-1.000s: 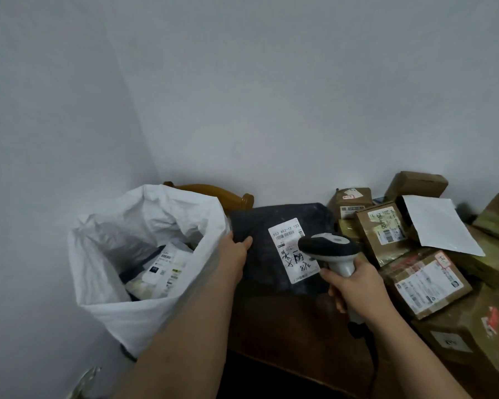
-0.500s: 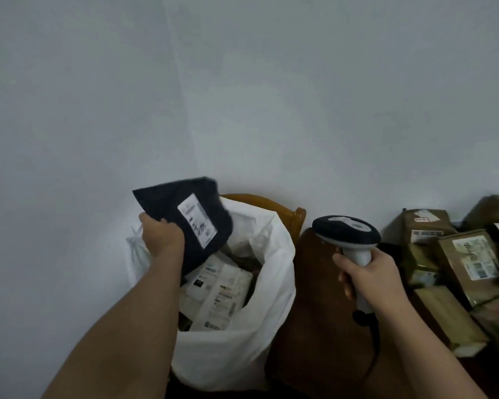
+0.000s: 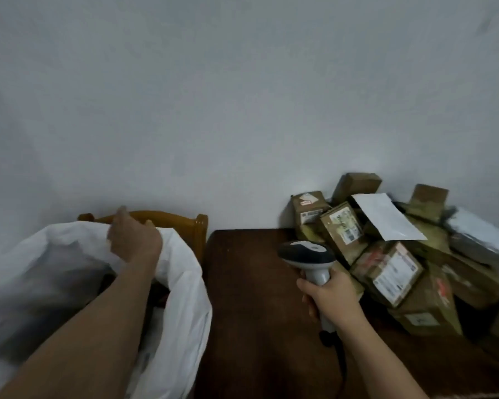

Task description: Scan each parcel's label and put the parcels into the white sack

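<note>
Head view shows the white sack (image 3: 182, 286) standing open off the table's left edge, propped against a wooden chair (image 3: 185, 223) so that its mouth gapes toward the person. Dark shapes lie inside it, too blurred to tell apart. Over the mouth hangs the left hand (image 3: 134, 240), fingers loosely spread and holding nothing, which suggests a parcel has just gone in; whether the fingers touch the sack's rim cannot be told through the motion blur. The right hand (image 3: 330, 295) is wrapped round the handle of the barcode scanner (image 3: 307, 254), head pointing forward and slightly left over the bare dark wood of the table (image 3: 251, 283), its cable (image 3: 340, 364) trailing down toward the near edge. Held upright like that, it appears ready for the next label.

Parcels waiting to be scanned are heaped at the table's far right corner against the wall: brown cardboard boxes (image 3: 392, 272), several with their white labels turned up, and a white mailer (image 3: 383, 217) lying flat across the top of the heap. A grey bag (image 3: 481, 240) sits at the right edge. The nearest labelled box lies just beside the scanner, probably the easiest one to take next.
</note>
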